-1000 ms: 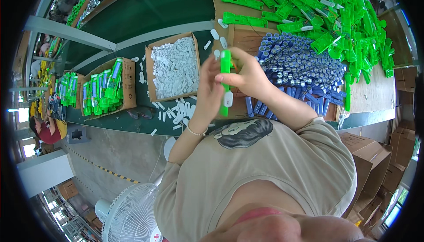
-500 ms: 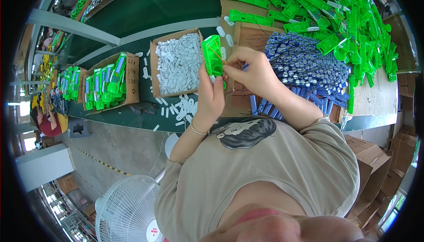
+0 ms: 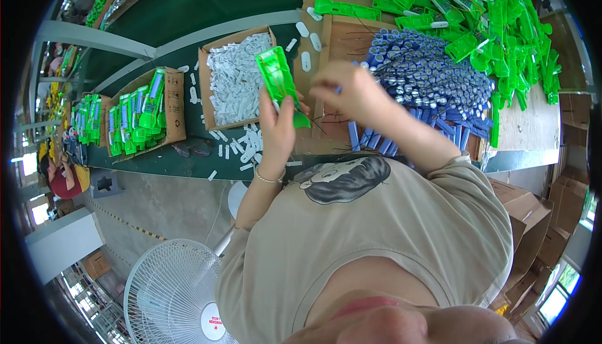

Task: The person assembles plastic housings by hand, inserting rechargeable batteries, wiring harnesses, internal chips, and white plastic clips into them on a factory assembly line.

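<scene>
A bright green plastic housing [image 3: 276, 75] is gripped in my left hand [image 3: 279, 127], tilted with its hollow side up. Thin wires show inside it, and a dark wire trails out by its lower end. To the right of the housing and apart from it is my right hand [image 3: 351, 93], slightly blurred, its fingers bent together. A small blue bit shows among those fingers; I cannot tell what it is. Just beyond that hand lies a heap of blue cylindrical batteries [image 3: 426, 74] with dark wires. Behind the housing stands a carton of small white plastic parts [image 3: 235, 71].
Many green housings [image 3: 501, 43] are piled at the far right. On the left, a cardboard box [image 3: 174, 102] holds green housings with blue batteries. Loose white pieces [image 3: 251, 143] lie near the table edge. A white fan [image 3: 179, 291] stands at lower left, and cartons [image 3: 520, 212] at right.
My left hand has moved left with the green housing, over the edge of the white-parts carton. My right hand has drawn away from the housing and its wires.
</scene>
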Available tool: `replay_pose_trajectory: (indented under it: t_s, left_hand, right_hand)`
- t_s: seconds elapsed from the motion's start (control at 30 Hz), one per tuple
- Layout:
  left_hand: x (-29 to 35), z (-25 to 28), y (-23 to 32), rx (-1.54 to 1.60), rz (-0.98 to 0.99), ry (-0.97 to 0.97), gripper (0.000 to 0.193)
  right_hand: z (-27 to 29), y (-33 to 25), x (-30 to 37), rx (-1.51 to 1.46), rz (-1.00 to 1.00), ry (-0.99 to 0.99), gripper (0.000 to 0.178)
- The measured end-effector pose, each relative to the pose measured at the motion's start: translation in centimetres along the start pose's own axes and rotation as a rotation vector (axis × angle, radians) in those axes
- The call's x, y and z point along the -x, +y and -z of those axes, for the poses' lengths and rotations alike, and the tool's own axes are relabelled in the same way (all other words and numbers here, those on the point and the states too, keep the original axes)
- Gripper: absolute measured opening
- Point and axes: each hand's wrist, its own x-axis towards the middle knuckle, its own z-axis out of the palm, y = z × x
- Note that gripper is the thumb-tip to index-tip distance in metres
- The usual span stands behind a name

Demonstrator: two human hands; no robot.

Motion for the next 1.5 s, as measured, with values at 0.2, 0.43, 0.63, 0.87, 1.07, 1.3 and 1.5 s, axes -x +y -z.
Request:
replay_pose_trajectory:
  t_s: [0.2, 0.43, 0.63, 0.87, 1.07, 1.3, 1.5]
  left_hand:
    - [-0.4, 1.3, 0.3, 0.366, 0.266, -0.007, 0.027]
    - [-0.5, 0.5, 0.5, 0.305, 0.256, -0.081, 0.029]
    - [-0.1, 0.8, -0.2, 0.204, 0.134, -0.124, 0.036]
    - [0.0, -0.2, 1.0, 0.054, 0.132, -0.211, 0.051]
    - [0.4, -0.6, 1.5, -0.017, 0.105, -0.242, 0.055]
    - [1.2, 0.1, 0.1, -0.078, -0.041, -0.246, 0.057]
    - [2.4, 0.7, 0.9, 0.189, 0.009, -0.167, 0.053]
  right_hand:
    - [6.2, 3.5, -0.5, 0.570, -0.187, -0.355, 0.021]
    - [5.0, 5.2, -0.3, 0.790, -0.256, -0.316, 0.016]
    - [9.6, 1.2, -2.4, 0.252, -0.200, -0.024, 0.023]
    - [5.8, -2.1, -2.5, -0.215, -0.029, -0.320, 0.026]
    - [2.3, -2.6, -2.5, -0.142, -0.212, -0.063, 0.022]
    - [-1.3, -2.7, -1.4, 0.120, 0.055, 0.203, 0.024]
    - [-4.0, -3.9, -1.7, -0.649, -0.242, 0.279, 0.053]
